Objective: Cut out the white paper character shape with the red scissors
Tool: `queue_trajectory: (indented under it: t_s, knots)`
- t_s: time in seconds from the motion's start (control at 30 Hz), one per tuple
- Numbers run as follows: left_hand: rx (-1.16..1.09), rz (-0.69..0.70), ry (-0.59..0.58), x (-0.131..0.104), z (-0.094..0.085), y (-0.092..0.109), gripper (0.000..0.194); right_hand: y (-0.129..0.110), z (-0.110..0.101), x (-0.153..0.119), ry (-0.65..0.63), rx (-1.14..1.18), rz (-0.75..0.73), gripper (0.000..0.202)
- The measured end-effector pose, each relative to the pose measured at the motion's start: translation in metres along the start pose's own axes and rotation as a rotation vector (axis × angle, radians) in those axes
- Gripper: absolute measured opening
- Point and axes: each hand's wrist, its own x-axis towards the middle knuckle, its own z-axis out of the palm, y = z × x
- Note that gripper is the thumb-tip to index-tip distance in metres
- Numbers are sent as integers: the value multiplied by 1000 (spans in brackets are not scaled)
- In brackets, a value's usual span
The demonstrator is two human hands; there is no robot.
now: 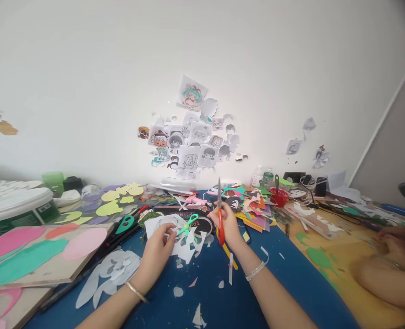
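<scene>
My right hand [227, 224] grips a pair of orange-red scissors [220, 224], blades pointing upward and looking closed together. Curled over white cut paper [186, 251], my left hand [161, 240] has its fingertips pressed together at the paper's near left edge. Just beyond those fingers lie mint-green scissors [189, 224] among the white scraps. A roll of clear tape [206, 225] rests between my two hands. Under the right wrist a yellow stick-like tool [230, 257] lies on the blue mat [230, 301], beside a narrow white strip.
Coloured paper scraps [253, 208] are heaped at the back right. To the left are a white-lidded tub [20, 205], boards with coloured cutouts [61, 274] and a grey-white paper figure [115, 274]. A red cup [278, 197] stands behind. Another person's arm [387, 274] rests at right.
</scene>
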Motion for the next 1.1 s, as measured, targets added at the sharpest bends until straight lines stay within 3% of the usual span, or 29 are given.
queue_trajectory:
  t_s: [0.23,0.33,0.5,0.6,0.77,0.9,1.1]
  knots:
    - [-149,-39,93,-2,-1,3,26,-2,19,-20,-289,-45,140,57]
    - [-399,-239,83,1,-2,4,21,-8,18,-26,-433,-51,77,58]
    - [-878,-612,26,6,-6,8,10,-15,17,-33,-543,-105,-45,57]
    - [-975,-680,9,6,-7,11,11,-14,21,-35,-502,-155,-126,51]
    - [-940,-680,-159,1,-6,17,15,-10,26,-34,-261,-363,-254,30]
    - [-894,-613,-294,-6,-6,21,20,-6,29,-32,-224,-256,-137,33]
    - [-906,-504,-299,-6,-7,24,27,-6,34,-29,-154,-39,-15,34]
